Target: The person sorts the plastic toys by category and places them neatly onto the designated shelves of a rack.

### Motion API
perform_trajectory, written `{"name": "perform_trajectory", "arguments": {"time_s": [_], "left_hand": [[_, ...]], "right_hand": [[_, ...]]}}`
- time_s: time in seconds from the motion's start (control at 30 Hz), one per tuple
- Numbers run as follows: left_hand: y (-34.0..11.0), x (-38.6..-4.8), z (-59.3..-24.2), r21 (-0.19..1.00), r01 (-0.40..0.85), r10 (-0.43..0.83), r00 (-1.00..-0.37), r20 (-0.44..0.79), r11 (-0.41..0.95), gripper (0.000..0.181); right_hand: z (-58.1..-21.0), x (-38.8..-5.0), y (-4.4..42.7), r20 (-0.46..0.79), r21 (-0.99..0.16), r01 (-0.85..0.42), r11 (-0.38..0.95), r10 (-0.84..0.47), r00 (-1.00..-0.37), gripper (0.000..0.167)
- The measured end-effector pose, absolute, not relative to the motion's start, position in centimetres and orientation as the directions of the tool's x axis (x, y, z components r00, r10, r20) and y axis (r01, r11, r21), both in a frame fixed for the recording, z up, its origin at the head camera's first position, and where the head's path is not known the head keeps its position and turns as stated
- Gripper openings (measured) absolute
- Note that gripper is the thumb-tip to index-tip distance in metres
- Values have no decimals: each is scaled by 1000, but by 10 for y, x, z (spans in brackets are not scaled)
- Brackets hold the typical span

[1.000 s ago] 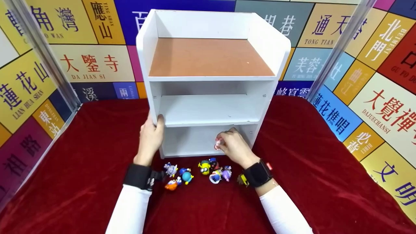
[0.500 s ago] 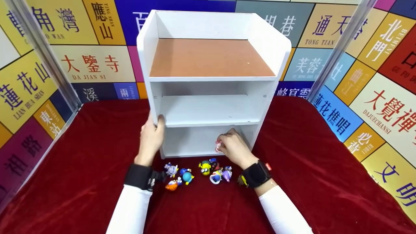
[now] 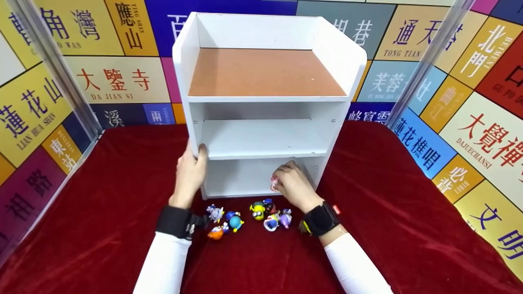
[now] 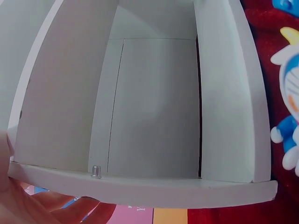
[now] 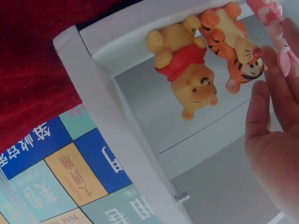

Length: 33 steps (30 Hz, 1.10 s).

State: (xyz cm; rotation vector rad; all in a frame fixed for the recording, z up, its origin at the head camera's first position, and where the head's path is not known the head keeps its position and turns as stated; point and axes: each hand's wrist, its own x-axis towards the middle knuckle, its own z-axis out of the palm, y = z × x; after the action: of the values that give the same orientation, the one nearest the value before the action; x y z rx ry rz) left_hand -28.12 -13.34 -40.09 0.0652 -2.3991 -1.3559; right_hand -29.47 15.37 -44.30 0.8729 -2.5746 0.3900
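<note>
My left hand point(image 3: 189, 177) grips the left side panel of a small white shelf unit point(image 3: 266, 99). In the left wrist view, the fingers point(image 4: 96, 212) lie outside that panel. At the front of the bottom compartment, my right hand point(image 3: 297, 185) pinches a pink piglet figurine point(image 5: 275, 32). Beside it, a tiger figurine point(image 5: 233, 44) and a yellow bear figurine in a red shirt point(image 5: 189, 70) stand on the bottom board, seen upside down in the right wrist view. From the head view, the right hand hides both of these.
Several small figurines lie on the red cloth point(image 3: 122, 196) before the shelf, among them an orange one point(image 3: 216, 232), a teal one point(image 3: 235, 222) and a yellow one point(image 3: 257, 211). Another yellow-and-dark figurine point(image 3: 304, 227) is partly behind the right wrist. Printed panels point(image 3: 122, 79) stand behind.
My right hand with the piglet figurine has lowered very slightly at the bottom compartment's front edge. The left hand keeps its place on the side panel.
</note>
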Motion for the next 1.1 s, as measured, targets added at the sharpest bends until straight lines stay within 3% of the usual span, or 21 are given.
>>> {"name": "perform_trajectory", "arguments": {"time_s": [0.33, 1.1], "left_hand": [[-134, -281, -401, 839, 135, -234, -926, 295, 526, 48], [-132, -280, -401, 843, 139, -235, -925, 297, 519, 47]], "right_hand": [[-444, -297, 152, 476, -103, -622, 776, -510, -716, 17], [-448, -297, 151, 490, -150, -605, 782, -472, -732, 21]]}}
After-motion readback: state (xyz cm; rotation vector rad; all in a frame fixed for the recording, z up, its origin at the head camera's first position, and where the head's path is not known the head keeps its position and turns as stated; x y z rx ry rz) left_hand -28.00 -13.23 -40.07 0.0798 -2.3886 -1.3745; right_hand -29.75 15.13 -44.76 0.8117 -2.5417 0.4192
